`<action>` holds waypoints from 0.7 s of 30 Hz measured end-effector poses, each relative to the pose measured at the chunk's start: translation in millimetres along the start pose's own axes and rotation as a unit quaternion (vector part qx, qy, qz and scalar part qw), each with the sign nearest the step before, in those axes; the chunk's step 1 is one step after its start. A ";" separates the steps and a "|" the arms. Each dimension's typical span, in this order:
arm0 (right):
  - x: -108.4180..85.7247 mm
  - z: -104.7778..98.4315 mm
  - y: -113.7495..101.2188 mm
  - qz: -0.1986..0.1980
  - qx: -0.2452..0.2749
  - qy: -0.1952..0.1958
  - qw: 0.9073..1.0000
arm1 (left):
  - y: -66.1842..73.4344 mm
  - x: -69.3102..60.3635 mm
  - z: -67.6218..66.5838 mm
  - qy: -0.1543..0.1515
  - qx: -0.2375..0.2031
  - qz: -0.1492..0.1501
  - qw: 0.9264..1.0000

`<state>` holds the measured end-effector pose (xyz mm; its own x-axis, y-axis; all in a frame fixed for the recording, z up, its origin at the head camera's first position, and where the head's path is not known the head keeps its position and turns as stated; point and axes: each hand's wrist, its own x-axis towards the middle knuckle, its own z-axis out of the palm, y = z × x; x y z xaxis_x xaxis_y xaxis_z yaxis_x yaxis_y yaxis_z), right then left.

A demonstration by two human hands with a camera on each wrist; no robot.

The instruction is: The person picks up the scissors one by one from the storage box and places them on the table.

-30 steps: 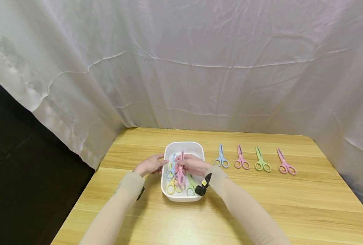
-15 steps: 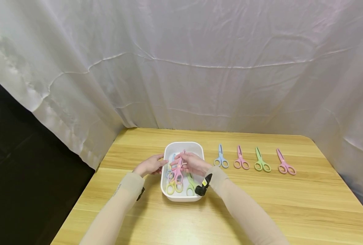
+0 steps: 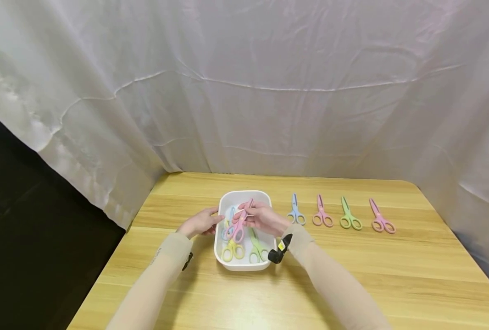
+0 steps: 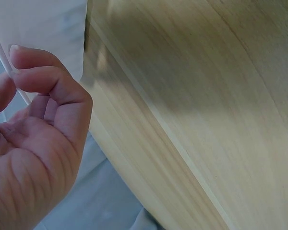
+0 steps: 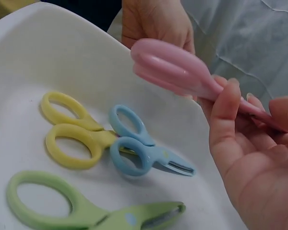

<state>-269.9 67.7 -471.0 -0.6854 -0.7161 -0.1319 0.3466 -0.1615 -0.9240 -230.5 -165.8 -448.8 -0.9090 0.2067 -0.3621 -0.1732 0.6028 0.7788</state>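
Note:
My right hand pinches pink scissors by the blades, with the finger loops pointing down and toward me. These scissors are held above the inside of a white plastic bin. On the bin's floor lie yellow scissors, blue scissors and green scissors, all seen close in the right wrist view. The yellow and blue pairs overlap. My left hand grips the bin's left wall, its fingers bent around the rim in the left wrist view.
To the right of the bin, a spaced row lies on the wooden table: blue scissors, pink scissors, green scissors and another pink pair. A pale curtain hangs behind the table.
The pink scissors have risen off the other scissors and tilted, tips toward the right. More of the yellow and green pairs shows beneath. My left hand stays at the bin's wall.

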 end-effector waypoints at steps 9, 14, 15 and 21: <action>-19.3 -14.6 -4.5 -0.017 0.031 -0.021 0.999 | -1.6 0.9 0.1 0.003 -0.003 0.000 1.000; -30.3 -22.5 -6.6 -0.027 0.033 -0.022 0.999 | -2.3 0.6 1.1 0.007 -0.005 -0.002 1.000; -32.5 -24.3 -7.0 -0.029 0.034 -0.022 0.999 | -2.2 0.3 1.2 0.007 -0.006 -0.002 1.000; -48.1 -35.5 -8.4 -0.039 0.037 -0.011 0.998 | -1.9 -0.8 0.8 0.002 -0.002 0.004 1.000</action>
<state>-262.5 127.6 -469.6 -0.6985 -0.7137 -0.0515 0.3394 -0.2671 -0.9019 -229.2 -166.5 -450.4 -0.9117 0.2091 -0.3536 -0.1673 0.5973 0.7844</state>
